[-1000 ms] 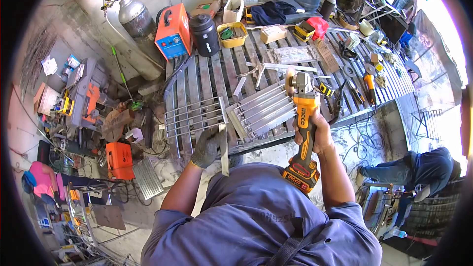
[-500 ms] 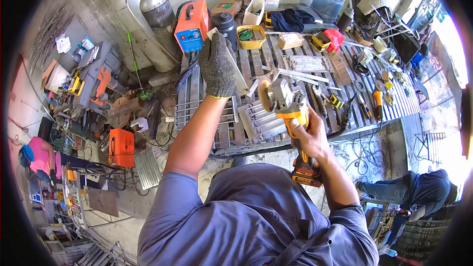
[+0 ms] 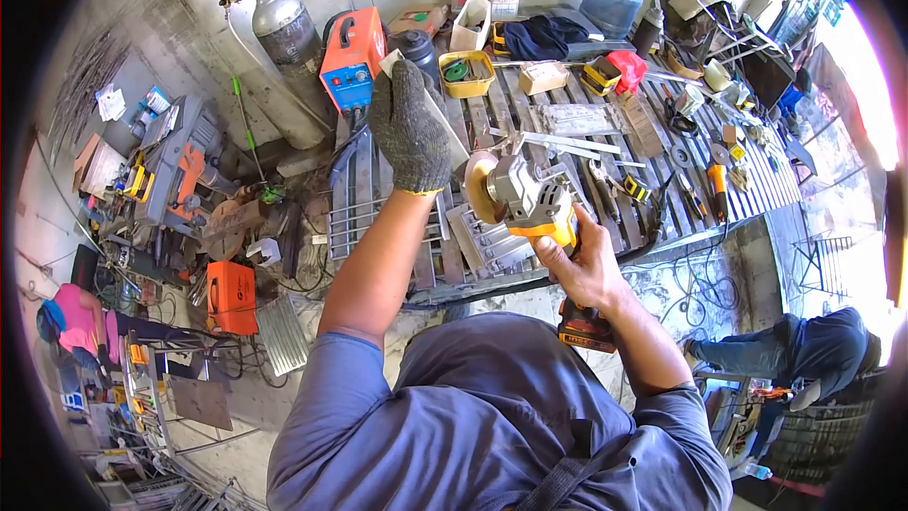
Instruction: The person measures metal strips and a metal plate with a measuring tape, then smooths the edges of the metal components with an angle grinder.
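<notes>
My left hand [image 3: 412, 137], in a dark knit glove, is wrapped round a long flat light-grey metal piece [image 3: 453, 136]. The piece slants over the slatted bench [image 3: 511, 104]; the glove covers much of it. Bare-skinned, my right hand [image 3: 588, 270] grips a yellow and grey cordless angle grinder [image 3: 541, 203] by its body, its battery hanging below my wrist. The grinder's round tan disc [image 3: 482, 186] faces left, right at the lower end of the metal piece. Under the disc lies a metal grating [image 3: 482, 238] on the bench.
An orange and blue welding machine [image 3: 350, 61] stands beyond my left hand, near a gas cylinder [image 3: 284, 24]. Across the bench are a yellow tub [image 3: 467, 74], metal strips, a tape measure [image 3: 636, 189] and an orange-handled tool [image 3: 720, 191]. Other people are bent over at far left and right.
The grinder has moved left, bringing its disc up to the metal piece's lower end. My left hand still holds the piece. The whole view has shifted slightly.
</notes>
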A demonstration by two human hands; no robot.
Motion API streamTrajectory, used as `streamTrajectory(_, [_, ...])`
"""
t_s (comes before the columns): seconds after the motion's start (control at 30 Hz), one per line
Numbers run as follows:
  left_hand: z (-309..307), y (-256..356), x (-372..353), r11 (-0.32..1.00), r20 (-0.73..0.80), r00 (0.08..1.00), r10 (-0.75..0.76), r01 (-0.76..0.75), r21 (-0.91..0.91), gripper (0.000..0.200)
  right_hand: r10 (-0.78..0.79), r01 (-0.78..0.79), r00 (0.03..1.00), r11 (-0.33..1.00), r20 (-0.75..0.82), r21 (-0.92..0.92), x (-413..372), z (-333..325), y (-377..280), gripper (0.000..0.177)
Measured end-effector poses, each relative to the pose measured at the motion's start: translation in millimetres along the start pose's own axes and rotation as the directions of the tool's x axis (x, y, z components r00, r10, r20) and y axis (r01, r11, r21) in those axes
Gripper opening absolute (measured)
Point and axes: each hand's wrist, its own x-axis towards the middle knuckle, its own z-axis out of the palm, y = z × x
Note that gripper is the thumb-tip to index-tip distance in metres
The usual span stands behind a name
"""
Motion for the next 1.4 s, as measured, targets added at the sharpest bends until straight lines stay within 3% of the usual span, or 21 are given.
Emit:
streamTrajectory(0.13, [-3.1,-9.2,1.7,0.993,0.002,0.997,-0.083,0.083,-0.087,0.021,0.004,-0.004,1.000,1.000,-0.005,-0.001,0.0,-0.5,-0.8,0.063])
streamTrajectory(0.2, [-10.1,-19.4,2.3,0.998,-0.014,0.999,-0.040,0.039,-0.050,0.019,0.038,-0.038,0.999,0.999,-0.013,-0.028,-1.4,-3.7,-3.9,0.060])
streamTrajectory(0.23, [-11.8,-25.4,5.1,0.998,-0.031,0.998,0.055,-0.053,0.044,0.017,0.038,-0.038,0.999,0.999,-0.021,-0.021,-1.6,-6.4,1.2,0.059])
streamTrajectory(0.3, [-24.7,-29.0,12.5,0.995,0.034,0.999,0.016,-0.013,-0.099,0.016,0.030,-0.030,0.999,1.000,-0.031,-0.010,1.2,-10.9,10.0,0.056])
streamTrajectory(0.33, [-30.4,-28.5,16.2,0.986,0.067,0.998,-0.003,0.014,-0.167,0.016,0.082,-0.080,0.996,0.993,-0.021,0.088,-1.9,-12.0,8.4,0.054])
streamTrajectory(0.4, [-41.8,-32.7,19.3,0.864,0.210,0.976,-0.057,0.153,-0.479,0.019,0.077,-0.075,0.997,0.987,-0.008,0.140,-4.7,-13.4,3.4,0.053])
streamTrajectory(0.5, [-40.4,-34.6,20.0,0.472,0.445,0.895,-0.033,0.407,-0.782,0.025,0.064,-0.067,0.997,0.994,0.039,0.088,-5.9,-12.5,0.1,0.055])
streamTrajectory(0.53, [-35.9,-30.3,19.0,0.432,0.470,0.883,-0.014,0.429,-0.793,0.028,-0.003,0.000,1.000,0.996,0.026,0.094,-4.5,-8.7,2.7,0.058])
streamTrajectory(0.6, [-28.1,-15.5,13.3,0.355,0.512,0.859,0.025,0.471,-0.807,0.034,0.006,-0.010,0.998,0.998,0.061,0.065,-4.2,-6.7,0.9,0.061])
streamTrajectory(0.63, [-25.9,-6.6,10.1,0.411,0.444,0.893,-0.077,0.434,-0.802,0.038,-0.005,0.001,0.998,0.997,0.055,0.074,-4.3,-5.8,-0.7,0.062])
streamTrajectory(0.73, [-26.2,-7.0,10.0,0.315,0.520,0.854,0.004,0.492,-0.811,0.037,-0.038,0.035,0.999,0.996,0.033,0.080,-6.8,-3.5,-7.1,0.064])
streamTrajectory(0.83, [-19.5,0.6,3.9,0.367,0.466,0.881,-0.084,0.462,-0.807,0.035,-0.081,0.080,0.997,0.996,0.015,0.049,-6.3,-3.3,-13.5,0.066])
streamTrajectory(0.93, [-21.2,-15.7,6.9,0.031,0.546,0.838,-0.005,0.546,-0.837,0.032,-0.147,0.147,0.989,0.989,0.000,0.024,-7.2,-1.0,-16.4,0.068])
streamTrajectory(1.03, [-23.0,-15.6,4.2,0.084,0.567,0.823,-0.026,0.567,-0.819,0.031,-0.203,0.204,0.979,0.979,-0.024,0.003,-6.9,1.9,-11.3,0.068])
streamTrajectory(1.13, [-17.9,4.6,-3.0,0.577,0.401,0.916,-0.030,0.343,-0.741,0.029,-0.159,0.159,0.987,0.987,-0.010,0.001,-8.8,-0.8,-13.7,0.068])
streamTrajectory(1.23, [-15.1,17.0,-1.3,0.550,0.397,0.918,0.005,0.329,-0.768,0.026,-0.135,0.135,0.991,0.991,-0.011,0.016,-10.0,-1.5,-17.8,0.067])
streamTrajectory(1.33, [-7.4,20.2,0.8,0.395,0.363,0.926,-0.106,0.374,-0.839,0.024,-0.171,0.171,0.985,0.985,-0.022,0.009,-9.5,-0.1,-14.3,0.066])
streamTrajectory(1.4, [-6.4,22.2,0.4,0.498,0.324,0.942,-0.085,0.322,-0.805,0.023,-0.176,0.176,0.984,0.984,-0.028,0.000,-9.1,0.5,-14.2,0.065])
